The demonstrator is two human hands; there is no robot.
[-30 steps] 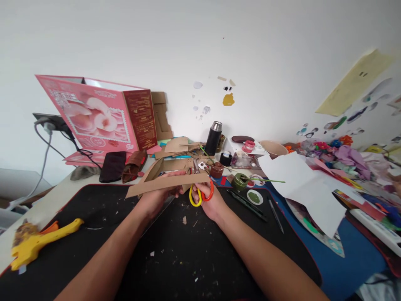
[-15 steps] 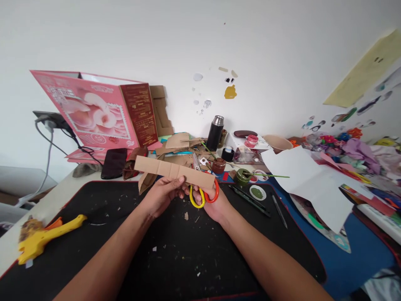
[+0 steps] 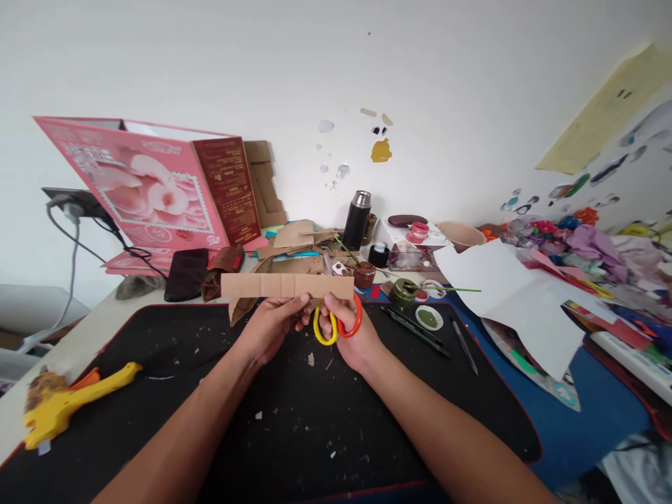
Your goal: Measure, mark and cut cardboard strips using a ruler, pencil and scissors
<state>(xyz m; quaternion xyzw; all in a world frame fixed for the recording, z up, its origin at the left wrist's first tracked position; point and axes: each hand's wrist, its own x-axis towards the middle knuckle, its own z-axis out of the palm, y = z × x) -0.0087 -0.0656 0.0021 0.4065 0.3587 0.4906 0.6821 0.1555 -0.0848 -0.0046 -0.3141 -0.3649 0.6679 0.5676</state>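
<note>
A long, narrow cardboard strip [image 3: 286,285] with several faint creases across it is held level above the black mat. My left hand [image 3: 276,318] pinches its lower edge near the middle, thumb on the near face. My right hand [image 3: 354,339] grips scissors with a yellow handle loop [image 3: 317,334] and a red handle loop [image 3: 358,318]; its thumb also presses on the strip's lower edge toward the right end. The scissor blades are hidden behind the strip and fingers. Under the hands lies the black mat [image 3: 294,434], dotted with small scraps.
At the left lies a yellow glue gun [image 3: 78,402]. Behind stand a pink box [image 3: 152,189], cardboard pieces [image 3: 294,234] and a black flask [image 3: 357,220]. To the right are a green paint jar [image 3: 403,292], a pen [image 3: 465,344] and white paper [image 3: 514,301].
The strip has turned from sloping down to the right to nearly level. My right thumb now shows on its lower edge. The whole view has shifted slightly.
</note>
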